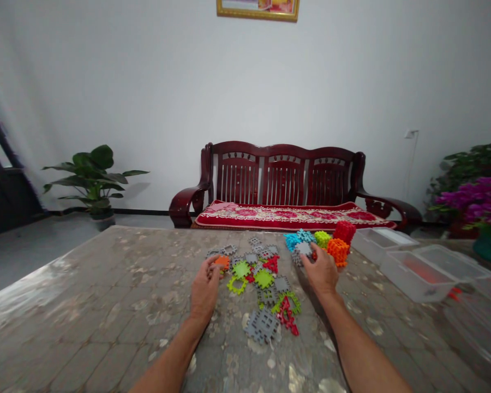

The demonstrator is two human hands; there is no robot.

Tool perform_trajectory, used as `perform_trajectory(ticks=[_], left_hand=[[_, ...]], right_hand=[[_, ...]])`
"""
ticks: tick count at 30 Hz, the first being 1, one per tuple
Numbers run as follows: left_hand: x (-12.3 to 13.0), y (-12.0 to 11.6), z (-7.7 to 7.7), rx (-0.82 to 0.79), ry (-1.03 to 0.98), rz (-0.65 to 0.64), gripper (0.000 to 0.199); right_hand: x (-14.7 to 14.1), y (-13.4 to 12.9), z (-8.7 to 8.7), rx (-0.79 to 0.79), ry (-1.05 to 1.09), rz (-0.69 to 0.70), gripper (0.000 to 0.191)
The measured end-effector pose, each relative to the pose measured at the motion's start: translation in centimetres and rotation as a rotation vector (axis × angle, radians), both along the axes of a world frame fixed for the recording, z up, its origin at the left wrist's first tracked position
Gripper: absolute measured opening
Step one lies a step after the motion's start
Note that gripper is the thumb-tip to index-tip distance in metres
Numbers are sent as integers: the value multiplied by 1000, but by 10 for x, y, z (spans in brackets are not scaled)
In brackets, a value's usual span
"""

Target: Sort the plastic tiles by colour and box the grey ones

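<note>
My left hand (204, 284) is closed, its fingertips on an orange interlocking tile (222, 263) at the left edge of a loose spread of flat toothed tiles. My right hand (321, 270) has its thumb and fingers around a grey tile stack (301, 252). Among the spread lie a lime green tile (264, 279), a large grey tile (263, 326) and red triangular pieces (287, 316). Behind and beside my right hand stand a blue stack (293, 241), a green stack (322, 238), an orange stack (337, 251) and a red stack (345, 232).
Clear plastic boxes (417, 278) stand on the table's right side, one with an orange-red thing inside. A patterned cloth (106, 305) covers the table. Beyond it is a wooden bench (284, 180). Purple flowers (480, 199) are at far right, a potted plant (94, 180) at left.
</note>
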State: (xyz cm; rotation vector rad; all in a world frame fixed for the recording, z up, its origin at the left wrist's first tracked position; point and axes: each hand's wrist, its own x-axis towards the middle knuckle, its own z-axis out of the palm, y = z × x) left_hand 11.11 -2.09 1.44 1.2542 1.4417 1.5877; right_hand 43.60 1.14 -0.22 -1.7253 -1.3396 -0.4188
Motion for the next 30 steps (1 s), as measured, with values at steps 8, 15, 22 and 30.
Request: perform_trajectory(ticks=[8, 15, 22, 30], left_hand=[[-7, 5, -5, -70, 191, 25, 40], [-9, 9, -9, -70, 199, 30, 37], [-5, 5, -4, -96, 175, 52, 31], [-8, 4, -7, -71, 227, 40, 18]], right_hand=[[3, 3, -3, -132, 10, -63, 48], [2, 4, -5, -151, 9, -6, 48], [-2, -1, -5, 25, -23, 49, 41], [-36, -17, -5, 59, -129, 457, 24]])
